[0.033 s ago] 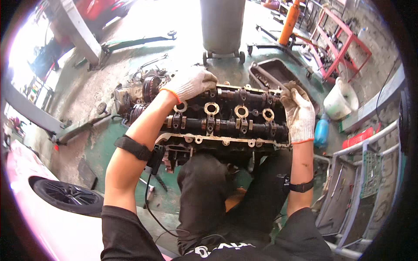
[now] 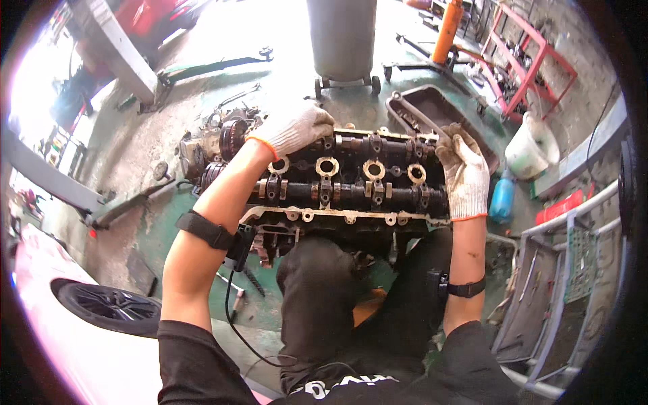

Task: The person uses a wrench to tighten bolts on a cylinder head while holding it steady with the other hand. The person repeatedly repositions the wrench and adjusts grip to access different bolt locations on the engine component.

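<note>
A cylinder head [image 2: 351, 210] with two dark camshafts [image 2: 347, 194] and pale round rings along its middle lies across in front of my knees. My left hand [image 2: 293, 129], in a white knit glove with an orange cuff, rests at its far edge. Its fingers are bent down by a camshaft cap; what they hold, if anything, is hidden. At the right end, my right hand [image 2: 466, 169], in a soiled white glove, has its fingers curled round the end of a long grey wrench [image 2: 420, 116]. The wrench slants away to the far left, over a dark tray.
The dark tray [image 2: 466, 125] lies beyond the right end of the head. Beside it stand a white bucket [image 2: 530, 152] and a blue bottle [image 2: 501, 199]. A grey cylindrical tank [image 2: 342, 44] on wheels stands ahead. A pink car [image 2: 54, 270] is at left, a metal rack [image 2: 560, 290] at right.
</note>
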A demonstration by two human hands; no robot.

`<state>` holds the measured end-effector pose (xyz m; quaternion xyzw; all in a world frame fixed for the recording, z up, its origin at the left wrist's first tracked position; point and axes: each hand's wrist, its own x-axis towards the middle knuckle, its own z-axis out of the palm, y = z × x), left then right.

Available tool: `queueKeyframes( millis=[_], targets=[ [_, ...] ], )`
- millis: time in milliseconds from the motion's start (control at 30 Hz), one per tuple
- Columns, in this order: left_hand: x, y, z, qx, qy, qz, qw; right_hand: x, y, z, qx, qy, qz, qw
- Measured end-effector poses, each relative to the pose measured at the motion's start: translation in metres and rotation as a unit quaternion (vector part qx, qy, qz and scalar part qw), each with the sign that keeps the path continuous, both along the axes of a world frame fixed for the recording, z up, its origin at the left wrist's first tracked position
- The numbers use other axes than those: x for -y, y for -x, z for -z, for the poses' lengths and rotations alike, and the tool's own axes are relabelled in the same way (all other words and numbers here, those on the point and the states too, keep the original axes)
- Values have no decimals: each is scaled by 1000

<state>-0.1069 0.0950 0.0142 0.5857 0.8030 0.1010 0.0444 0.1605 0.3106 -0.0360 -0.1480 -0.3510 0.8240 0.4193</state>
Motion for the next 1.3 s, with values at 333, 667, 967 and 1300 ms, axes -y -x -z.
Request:
queueKeyframes(
  millis=[333, 667, 967, 1300],
  targets=[
    [-28, -25, -16, -33, 109, -101, 988, 2, -35, 34, 35, 64, 114, 991],
    [-23, -13, -22, 150, 46, -105, 982, 7, -51, 33, 84, -4, 19, 996],
    [-16, -11, -13, 94, 62, -51, 992, 22, -42, 13, 83, 68, 60, 992],
    [-19, -13, -13, 36, 90, -60, 993, 5, -43, 37, 104, -13, 30, 994]
  ],
)
